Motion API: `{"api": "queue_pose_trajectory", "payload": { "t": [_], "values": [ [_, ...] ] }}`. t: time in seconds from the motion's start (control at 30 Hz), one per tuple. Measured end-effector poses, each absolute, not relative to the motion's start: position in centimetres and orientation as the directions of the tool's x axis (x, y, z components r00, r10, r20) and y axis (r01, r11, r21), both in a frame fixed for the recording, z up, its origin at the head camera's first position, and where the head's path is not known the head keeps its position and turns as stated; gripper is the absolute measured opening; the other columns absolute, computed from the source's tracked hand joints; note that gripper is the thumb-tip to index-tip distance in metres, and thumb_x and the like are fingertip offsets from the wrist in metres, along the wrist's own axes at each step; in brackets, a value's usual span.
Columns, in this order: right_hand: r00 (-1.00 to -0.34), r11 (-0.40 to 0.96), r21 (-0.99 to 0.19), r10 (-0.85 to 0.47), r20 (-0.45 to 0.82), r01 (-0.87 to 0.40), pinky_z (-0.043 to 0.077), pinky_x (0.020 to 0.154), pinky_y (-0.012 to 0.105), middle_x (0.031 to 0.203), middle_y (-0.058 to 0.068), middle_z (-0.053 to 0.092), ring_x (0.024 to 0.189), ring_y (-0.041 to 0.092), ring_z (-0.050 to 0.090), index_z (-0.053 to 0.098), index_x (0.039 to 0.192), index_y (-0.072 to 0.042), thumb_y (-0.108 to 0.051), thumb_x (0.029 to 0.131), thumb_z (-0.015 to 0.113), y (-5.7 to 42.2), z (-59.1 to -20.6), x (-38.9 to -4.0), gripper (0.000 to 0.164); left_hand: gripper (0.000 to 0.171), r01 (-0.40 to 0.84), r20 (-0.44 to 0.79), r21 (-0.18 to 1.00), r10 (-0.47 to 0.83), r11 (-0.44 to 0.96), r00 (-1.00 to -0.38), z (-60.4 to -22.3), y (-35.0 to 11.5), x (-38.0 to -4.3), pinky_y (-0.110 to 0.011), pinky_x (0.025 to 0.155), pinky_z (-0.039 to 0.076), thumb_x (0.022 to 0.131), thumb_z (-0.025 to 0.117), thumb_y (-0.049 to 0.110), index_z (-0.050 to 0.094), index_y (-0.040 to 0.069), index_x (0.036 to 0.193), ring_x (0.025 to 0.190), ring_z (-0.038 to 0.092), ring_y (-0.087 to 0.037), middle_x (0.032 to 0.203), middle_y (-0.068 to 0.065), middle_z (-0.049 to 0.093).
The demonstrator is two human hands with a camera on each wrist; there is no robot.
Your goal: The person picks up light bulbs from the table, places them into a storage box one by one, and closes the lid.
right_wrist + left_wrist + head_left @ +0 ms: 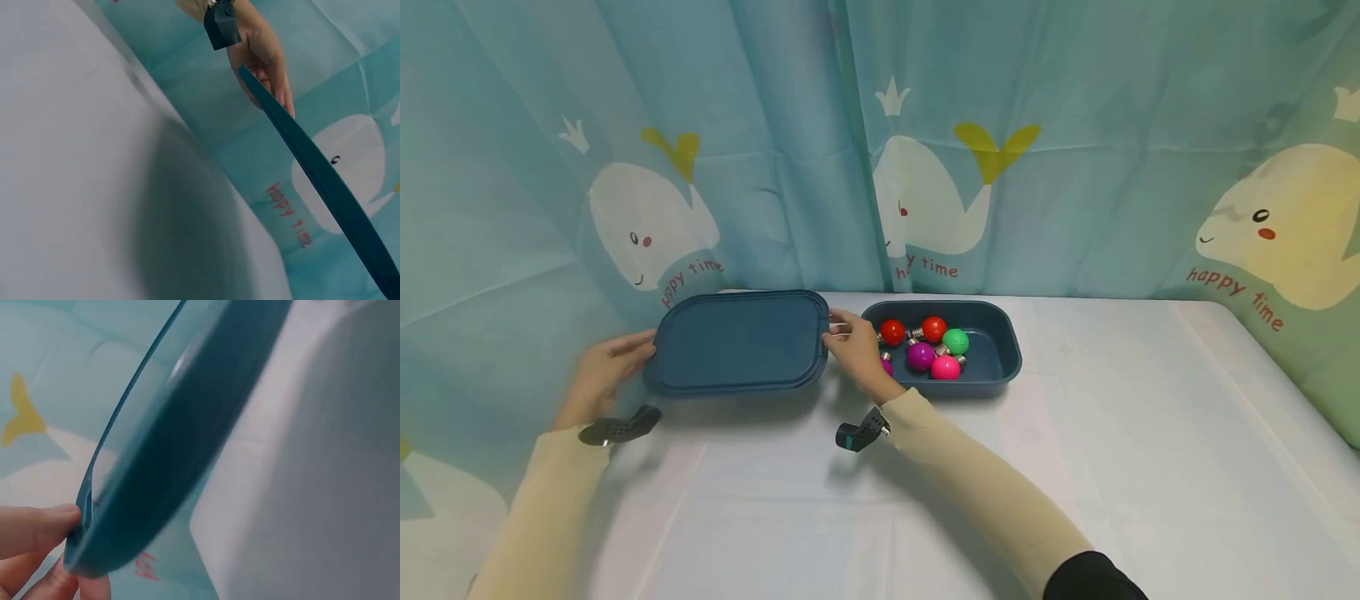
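A dark blue rounded lid (737, 343) is held up off the table between both hands. The left hand (606, 375) pinches its left end; in the left wrist view the thumb and fingers of that left hand (40, 550) grip the rim of the lid (169, 444). At the other end, the right hand (859, 354) pinches the lid's right edge. The right wrist view shows the lid (325, 181) edge-on with the left hand (262, 56) at its far end; the right hand is outside that view.
Just right of the right hand stands a dark blue box (1011, 367). Several small round bulbs with silvery screw bases lie in it, among them a green bulb (956, 341) and a pink bulb (945, 367). A whale-print curtain (805, 167) hangs behind the white table (1135, 433).
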State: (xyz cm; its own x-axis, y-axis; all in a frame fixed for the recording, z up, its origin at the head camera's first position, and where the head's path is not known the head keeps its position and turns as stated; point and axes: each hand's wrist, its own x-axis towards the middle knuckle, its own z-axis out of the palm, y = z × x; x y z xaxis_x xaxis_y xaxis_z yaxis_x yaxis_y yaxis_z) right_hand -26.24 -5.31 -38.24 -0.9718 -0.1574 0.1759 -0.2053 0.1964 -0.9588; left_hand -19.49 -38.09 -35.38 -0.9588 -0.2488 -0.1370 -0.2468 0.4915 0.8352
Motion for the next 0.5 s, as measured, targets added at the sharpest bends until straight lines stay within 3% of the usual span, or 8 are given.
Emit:
{"api": "queue_pose_trajectory", "payload": {
  "t": [0.07,0.13,0.2,0.27,0.37,0.5],
  "values": [
    [-0.968,0.184,-0.958,-0.163,0.191,-0.220,0.056,0.084,0.030,0.116,0.017,0.065,0.097,0.027,0.063,0.057,0.128,-0.002,0.001,0.085,0.060,-4.7,-38.0,-26.4,0.042,0.064,-0.237,-0.129,0.848,-0.248,0.474,-0.960,-35.1,-37.7,-19.6,-0.039,0.112,0.033,0.096,0.048,0.041,0.030,0.005,0.145,0.139,0.034,-0.028,0.154,-0.011,0.027],
    [-0.961,0.170,-0.954,-0.172,0.216,-0.245,0.055,0.084,0.026,0.118,0.017,0.064,0.099,0.027,0.063,0.057,0.128,-0.003,0.002,0.087,0.056,-4.0,-37.8,-26.6,0.042,0.057,-0.189,-0.093,0.890,-0.241,0.415,-0.966,-34.9,-37.4,-19.8,-0.026,0.107,0.041,0.096,0.050,0.038,0.038,0.008,0.143,0.128,0.049,-0.013,0.144,-0.001,0.045],
    [-0.956,0.161,-0.953,-0.185,0.227,-0.257,0.053,0.071,0.022,0.119,0.018,0.064,0.100,0.028,0.064,0.058,0.127,-0.004,0.004,0.089,0.049,-3.3,-37.7,-26.8,0.040,0.043,-0.111,-0.039,0.945,-0.231,0.307,-0.972,-34.8,-37.0,-19.9,-0.012,0.094,0.047,0.096,0.053,0.030,0.050,0.014,0.136,0.110,0.056,0.004,0.127,0.012,0.056],
    [-0.957,0.160,-0.954,-0.188,0.221,-0.252,0.044,0.056,0.017,0.118,0.018,0.065,0.101,0.029,0.064,0.060,0.125,-0.004,0.007,0.089,0.044,-2.6,-37.5,-27.0,0.041,0.035,-0.026,0.013,0.982,-0.200,0.188,-0.980,-34.8,-36.7,-20.0,-0.003,0.081,0.047,0.095,0.056,0.023,0.057,0.017,0.129,0.092,0.055,0.015,0.114,0.019,0.056],
    [-0.959,0.171,-0.955,-0.192,0.209,-0.242,0.037,0.050,0.015,0.116,0.019,0.066,0.101,0.030,0.064,0.063,0.121,-0.004,0.009,0.089,0.045,-1.6,-37.2,-27.3,0.039,0.035,0.054,0.066,0.995,-0.144,0.085,-0.987,-34.6,-36.2,-20.0,-0.001,0.078,0.046,0.095,0.056,0.015,0.057,0.018,0.130,0.090,0.057,0.015,0.111,0.021,0.059],
    [-0.948,0.173,-0.949,-0.228,0.222,-0.264,0.052,0.070,0.018,0.116,0.019,0.064,0.101,0.030,0.064,0.062,0.122,-0.004,0.009,0.087,0.053,-0.2,-36.6,-27.7,0.038,0.034,0.137,0.137,0.991,-0.077,0.005,-0.988,-34.2,-35.4,-20.0,-0.003,0.078,0.048,0.093,0.057,0.007,0.062,0.019,0.124,0.092,0.059,0.012,0.104,0.022,0.065]
  ]
}}
